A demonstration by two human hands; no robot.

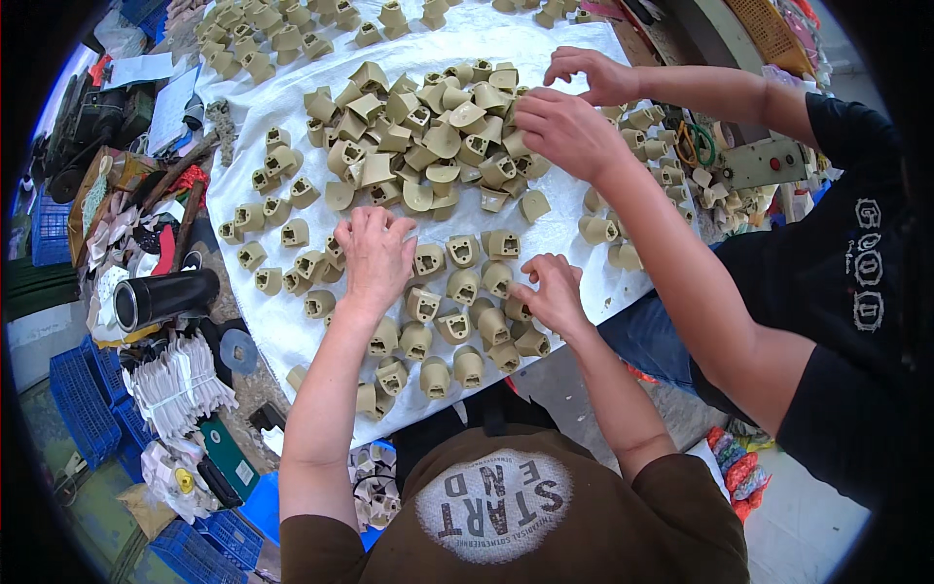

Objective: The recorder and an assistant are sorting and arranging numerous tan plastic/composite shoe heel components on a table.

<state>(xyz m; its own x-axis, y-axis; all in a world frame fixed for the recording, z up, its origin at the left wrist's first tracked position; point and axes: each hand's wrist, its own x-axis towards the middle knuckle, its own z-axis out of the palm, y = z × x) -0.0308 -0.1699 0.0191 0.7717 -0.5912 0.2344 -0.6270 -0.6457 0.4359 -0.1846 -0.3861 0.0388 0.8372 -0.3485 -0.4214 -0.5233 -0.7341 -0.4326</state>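
Observation:
Olive-beige moulded pieces that look like shoe heels stand spaced on a white sheet, several with their holed ends up. A loose heap of the same heels lies beyond them. My left hand is at the heap's near edge, fingers curled downward; what lies under the fingertips is hidden. To the right, my right hand is beside the standing heels, its thumb and forefinger apart with no heel visible between them.
At the right a co-worker's hands reach over the heap's right side. More heels cover the far end. Left of the table are a black cylinder, a tied white stack and blue crates.

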